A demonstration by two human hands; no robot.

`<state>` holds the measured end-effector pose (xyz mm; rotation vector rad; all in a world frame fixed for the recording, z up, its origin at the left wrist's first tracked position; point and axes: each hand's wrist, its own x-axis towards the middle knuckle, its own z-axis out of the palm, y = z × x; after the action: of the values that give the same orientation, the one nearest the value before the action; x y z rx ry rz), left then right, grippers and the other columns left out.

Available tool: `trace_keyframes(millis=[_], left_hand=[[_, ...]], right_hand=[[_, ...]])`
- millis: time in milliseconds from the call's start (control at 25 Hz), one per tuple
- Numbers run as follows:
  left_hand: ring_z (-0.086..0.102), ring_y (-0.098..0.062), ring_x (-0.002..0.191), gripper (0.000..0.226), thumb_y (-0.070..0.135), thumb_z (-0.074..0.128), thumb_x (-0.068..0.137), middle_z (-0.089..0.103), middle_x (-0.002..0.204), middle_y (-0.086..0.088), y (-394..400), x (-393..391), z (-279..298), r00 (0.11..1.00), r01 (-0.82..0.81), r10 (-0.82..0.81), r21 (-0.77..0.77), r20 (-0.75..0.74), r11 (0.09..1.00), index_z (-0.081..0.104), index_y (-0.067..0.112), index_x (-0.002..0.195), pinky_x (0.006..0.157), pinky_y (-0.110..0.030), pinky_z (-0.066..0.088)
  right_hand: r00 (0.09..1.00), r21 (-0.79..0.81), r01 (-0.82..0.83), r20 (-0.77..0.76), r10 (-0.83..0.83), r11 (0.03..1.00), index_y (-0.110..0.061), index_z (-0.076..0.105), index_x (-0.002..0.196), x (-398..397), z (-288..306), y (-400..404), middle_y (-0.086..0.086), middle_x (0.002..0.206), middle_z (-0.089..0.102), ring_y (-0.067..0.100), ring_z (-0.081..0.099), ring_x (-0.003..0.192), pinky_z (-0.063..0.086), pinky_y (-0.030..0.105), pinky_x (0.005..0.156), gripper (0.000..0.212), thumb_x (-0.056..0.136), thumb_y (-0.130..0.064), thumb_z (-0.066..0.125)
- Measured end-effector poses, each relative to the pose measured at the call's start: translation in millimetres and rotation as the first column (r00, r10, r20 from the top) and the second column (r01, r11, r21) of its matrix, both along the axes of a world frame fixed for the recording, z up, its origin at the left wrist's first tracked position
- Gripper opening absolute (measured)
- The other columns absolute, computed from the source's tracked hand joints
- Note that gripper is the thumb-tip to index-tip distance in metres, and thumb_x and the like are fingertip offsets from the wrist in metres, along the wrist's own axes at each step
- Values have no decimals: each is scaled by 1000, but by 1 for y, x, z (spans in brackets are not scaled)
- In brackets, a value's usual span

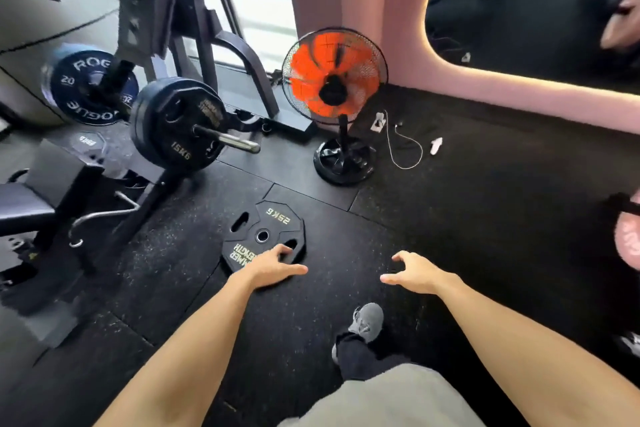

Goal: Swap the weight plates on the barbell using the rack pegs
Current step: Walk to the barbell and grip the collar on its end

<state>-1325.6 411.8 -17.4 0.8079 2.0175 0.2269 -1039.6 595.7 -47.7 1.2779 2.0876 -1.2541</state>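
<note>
Black rubber gym floor (467, 218), pink wall (398, 28), orange fan (334, 74), flat 25kg plate (263, 236)

Open floor (467, 218) lies right of the flat plate (263, 236). Rack (194, 55) and loaded bar (227, 139) crowd the left; fan (334, 80) stands behind.
</note>
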Motion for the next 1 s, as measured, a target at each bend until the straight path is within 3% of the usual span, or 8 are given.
trace_keyframes(millis=[280, 480, 560, 640, 760, 880, 1000], left_hand=[[49, -20, 129, 85, 68, 71, 71, 49, 142, -2, 189, -66, 2, 976, 216, -217, -38, -28, 976, 43, 29, 142, 105, -35, 39], [59, -15, 107, 77, 64, 73, 74, 58, 122, 2, 325, -68, 1, 895, 443, -445, -49, -30, 895, 45, 33, 139, 95, -31, 46], [61, -14, 100, 82, 67, 74, 70, 62, 117, 1, 383, -55, 0, 808, 587, -588, -42, -24, 808, 47, 31, 139, 88, -28, 48], [60, -14, 107, 89, 69, 74, 65, 61, 121, 1, 433, -40, -1, 732, 681, -681, -4, -27, 732, 49, 28, 140, 86, -24, 43], [53, -17, 124, 79, 58, 77, 76, 55, 137, -6, 506, -7, -6, 572, 820, -820, 15, 5, 572, 47, 27, 142, 94, -25, 40], [46, -20, 133, 81, 61, 75, 77, 47, 146, -7, 557, 37, -13, 388, 921, -920, -11, 57, 388, 43, 28, 144, 100, -32, 41], [41, -23, 137, 84, 64, 70, 79, 40, 152, -5, 579, 84, -22, 198, 980, -974, -41, 111, 195, 39, 27, 147, 97, -34, 41]], right_hand=[[981, -34, 195, 14, -194, 980, -19, 35, 147, -43, 4, 123, 4, 147, 41, 22, 48, 128, 40, 40, 105, 82, 81, -56, 67], [880, -67, 474, -3, -475, 878, -22, 32, 149, -28, 10, 177, 5, 151, 36, 23, 47, 130, 39, 39, 106, 85, 81, -55, 69], [805, -56, 592, 2, -593, 804, -23, 31, 150, -13, 8, 191, 4, 152, 34, 23, 44, 133, 38, 39, 107, 85, 80, -57, 67], [736, -23, 677, 22, -676, 736, -24, 31, 149, -1, 8, 198, 2, 152, 34, 24, 43, 134, 38, 42, 108, 86, 80, -61, 65], [561, -8, 827, 50, -826, 562, -24, 32, 149, 16, 15, 198, 2, 151, 35, 22, 49, 127, 39, 38, 103, 84, 81, -61, 64], [361, 5, 932, 66, -930, 362, -19, 38, 146, 29, 14, 179, 5, 143, 43, 18, 58, 110, 42, 33, 95, 77, 85, -57, 64], [180, -3, 984, 87, -980, 180, -14, 41, 145, 30, 11, 140, 6, 144, 43, 19, 57, 115, 43, 31, 93, 72, 89, -54, 62]])
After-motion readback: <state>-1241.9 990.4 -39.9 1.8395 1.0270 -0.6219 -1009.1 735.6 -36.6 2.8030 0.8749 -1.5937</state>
